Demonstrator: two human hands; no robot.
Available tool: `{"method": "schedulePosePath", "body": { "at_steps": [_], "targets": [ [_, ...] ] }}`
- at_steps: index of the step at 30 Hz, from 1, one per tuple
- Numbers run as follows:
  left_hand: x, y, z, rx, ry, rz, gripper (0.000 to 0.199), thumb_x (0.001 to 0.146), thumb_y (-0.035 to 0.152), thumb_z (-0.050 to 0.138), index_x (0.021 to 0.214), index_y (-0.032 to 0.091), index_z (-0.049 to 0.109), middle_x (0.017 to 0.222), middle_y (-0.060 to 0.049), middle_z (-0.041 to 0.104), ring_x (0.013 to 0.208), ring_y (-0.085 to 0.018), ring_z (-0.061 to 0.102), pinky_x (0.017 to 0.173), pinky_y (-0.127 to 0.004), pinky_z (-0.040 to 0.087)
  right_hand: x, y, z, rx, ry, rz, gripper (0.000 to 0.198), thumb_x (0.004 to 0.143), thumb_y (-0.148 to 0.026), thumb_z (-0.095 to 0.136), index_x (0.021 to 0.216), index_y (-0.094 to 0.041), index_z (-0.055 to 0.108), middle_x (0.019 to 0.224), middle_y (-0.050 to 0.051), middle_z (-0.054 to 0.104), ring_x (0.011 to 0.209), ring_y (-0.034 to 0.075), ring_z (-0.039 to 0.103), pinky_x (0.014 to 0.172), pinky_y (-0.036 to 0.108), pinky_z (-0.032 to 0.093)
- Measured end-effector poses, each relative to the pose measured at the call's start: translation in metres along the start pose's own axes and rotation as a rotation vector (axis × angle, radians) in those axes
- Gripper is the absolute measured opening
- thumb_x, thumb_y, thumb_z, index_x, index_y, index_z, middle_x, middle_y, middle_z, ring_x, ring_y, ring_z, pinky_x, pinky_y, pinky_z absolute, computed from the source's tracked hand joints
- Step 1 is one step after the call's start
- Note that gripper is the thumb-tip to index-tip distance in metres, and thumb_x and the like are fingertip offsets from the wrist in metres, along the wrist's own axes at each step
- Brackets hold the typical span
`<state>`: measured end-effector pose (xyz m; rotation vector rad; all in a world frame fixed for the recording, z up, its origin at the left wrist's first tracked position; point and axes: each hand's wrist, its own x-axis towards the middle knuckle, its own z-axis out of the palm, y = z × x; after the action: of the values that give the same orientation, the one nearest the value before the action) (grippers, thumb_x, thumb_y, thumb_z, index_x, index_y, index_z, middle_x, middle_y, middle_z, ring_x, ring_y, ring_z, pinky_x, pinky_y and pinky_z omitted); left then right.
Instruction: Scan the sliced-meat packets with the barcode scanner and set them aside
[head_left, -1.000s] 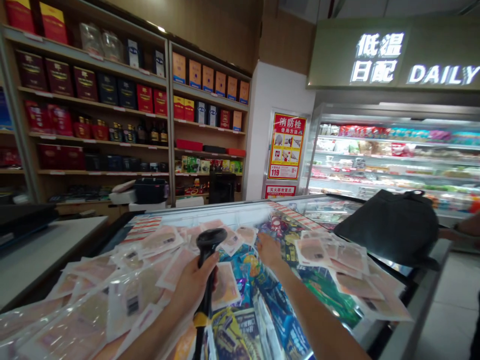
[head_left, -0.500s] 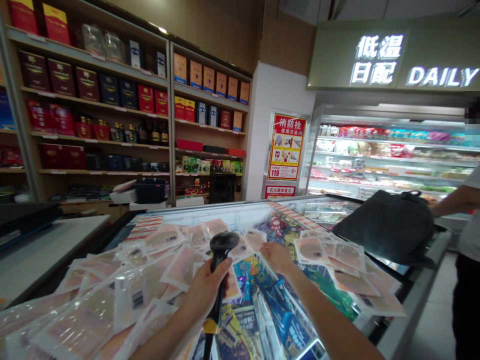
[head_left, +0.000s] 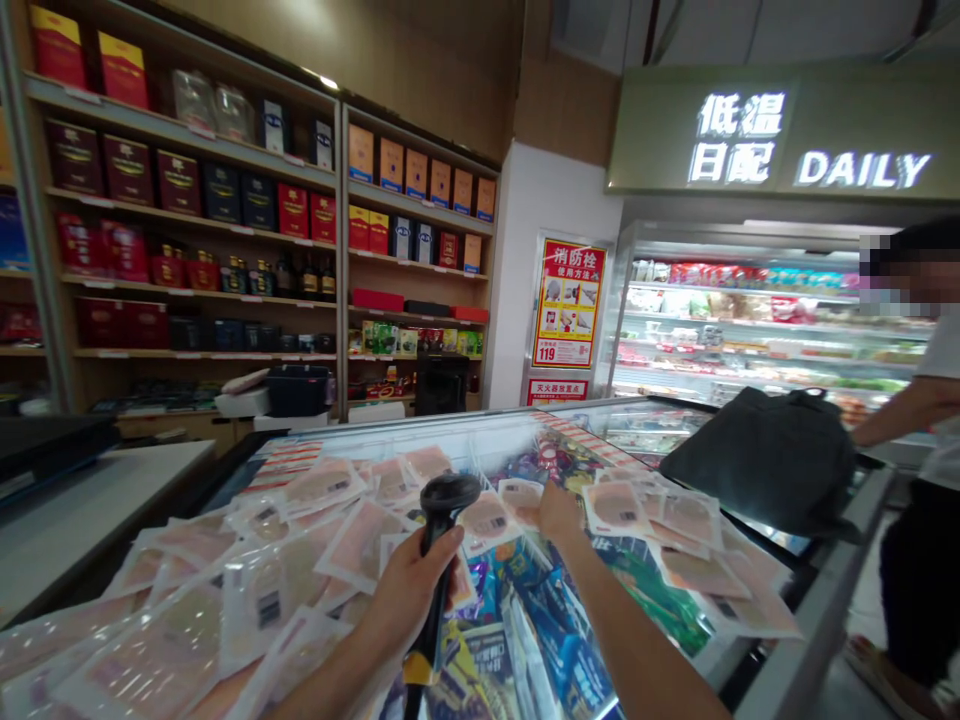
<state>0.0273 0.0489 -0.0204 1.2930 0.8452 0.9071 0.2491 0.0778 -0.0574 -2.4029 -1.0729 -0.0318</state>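
Note:
My left hand (head_left: 420, 575) is wrapped round the handle of a black barcode scanner (head_left: 448, 492), held upright with a yellow band low on its grip and its head over the freezer. At the right edge of a small clear plastic packet (head_left: 519, 492), the fingers of my right hand (head_left: 561, 515) are closed on the film; their tips are partly hidden. Just left of it lies another flat packet (head_left: 486, 520) with a barcode facing up. More flat packets with pale contents are spread to the left (head_left: 367, 540) and right (head_left: 619, 507) of my hands.
A glass-topped chest freezer (head_left: 450, 425) with colourful bags (head_left: 559, 630) inside lies under the packets. A dark grey bag (head_left: 765, 460) rests on its right side, beside a person (head_left: 919, 500). A white counter (head_left: 150, 500) is at left; shelves of boxes stand behind.
My right hand has shifted slightly right and down, with the packet at its fingers showing more fully. The scanner stays in my left hand. The view has tilted up a little.

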Motion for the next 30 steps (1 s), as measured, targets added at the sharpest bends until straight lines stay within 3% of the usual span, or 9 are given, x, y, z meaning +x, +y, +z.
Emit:
{"method": "schedulePosePath", "body": {
  "at_steps": [5, 9, 15, 19, 23, 30],
  "targets": [
    [0.000, 0.000, -0.001, 0.025, -0.016, -0.003, 0.033, 0.059, 0.048, 0.055, 0.051, 0.018, 0.044, 0.036, 0.005, 0.046, 0.033, -0.007, 0.040, 0.035, -0.019, 0.032, 0.010, 0.006, 0.009, 0.180, -0.064, -0.038, 0.034, 0.049, -0.024, 0.061, 0.082, -0.015, 0.056, 0.084, 0.012, 0.063, 0.082, 0.025, 0.057, 0.063, 0.031, 0.041],
    [-0.004, 0.000, 0.002, 0.028, -0.038, 0.012, 0.035, 0.059, 0.050, 0.055, 0.051, 0.017, 0.044, 0.036, 0.004, 0.047, 0.033, -0.007, 0.040, 0.036, -0.019, 0.032, 0.017, 0.027, 0.014, 0.391, 0.045, -0.031, 0.014, 0.057, -0.023, 0.051, 0.067, -0.017, 0.056, 0.071, 0.008, 0.063, 0.072, 0.022, 0.058, 0.060, 0.029, 0.040],
    [-0.015, 0.005, 0.009, 0.003, -0.115, 0.025, 0.034, 0.061, 0.049, 0.054, 0.054, 0.016, 0.047, 0.038, 0.004, 0.047, 0.035, -0.007, 0.040, 0.038, -0.019, 0.032, 0.015, 0.042, 0.012, 0.874, 0.165, -0.013, 0.017, 0.057, -0.033, 0.047, 0.063, -0.018, 0.053, 0.056, 0.000, 0.058, 0.060, 0.017, 0.053, 0.053, 0.025, 0.037],
    [-0.022, 0.010, 0.011, 0.000, -0.137, 0.024, 0.031, 0.063, 0.046, 0.053, 0.057, 0.016, 0.048, 0.040, 0.004, 0.048, 0.037, -0.007, 0.041, 0.039, -0.019, 0.032, 0.011, 0.038, 0.012, 1.131, 0.132, 0.003, 0.024, 0.053, -0.036, 0.051, 0.068, -0.017, 0.051, 0.056, -0.001, 0.058, 0.059, 0.015, 0.052, 0.051, 0.024, 0.037],
    [-0.023, 0.010, 0.011, 0.027, -0.160, 0.055, 0.031, 0.065, 0.046, 0.051, 0.057, 0.016, 0.047, 0.040, 0.004, 0.047, 0.036, -0.007, 0.041, 0.039, -0.018, 0.031, 0.010, 0.036, 0.014, 1.218, 0.070, 0.031, 0.029, 0.050, -0.037, 0.053, 0.071, -0.017, 0.051, 0.058, -0.001, 0.059, 0.059, 0.016, 0.053, 0.051, 0.024, 0.038],
    [-0.024, 0.008, 0.012, 0.025, -0.197, 0.050, 0.032, 0.063, 0.048, 0.052, 0.059, 0.016, 0.046, 0.041, 0.005, 0.047, 0.037, -0.007, 0.039, 0.040, -0.019, 0.031, 0.008, 0.036, 0.013, 1.204, 0.076, 0.050, 0.029, 0.050, -0.038, 0.053, 0.070, -0.017, 0.052, 0.058, 0.000, 0.060, 0.060, 0.017, 0.055, 0.051, 0.025, 0.039]
  ]
}}
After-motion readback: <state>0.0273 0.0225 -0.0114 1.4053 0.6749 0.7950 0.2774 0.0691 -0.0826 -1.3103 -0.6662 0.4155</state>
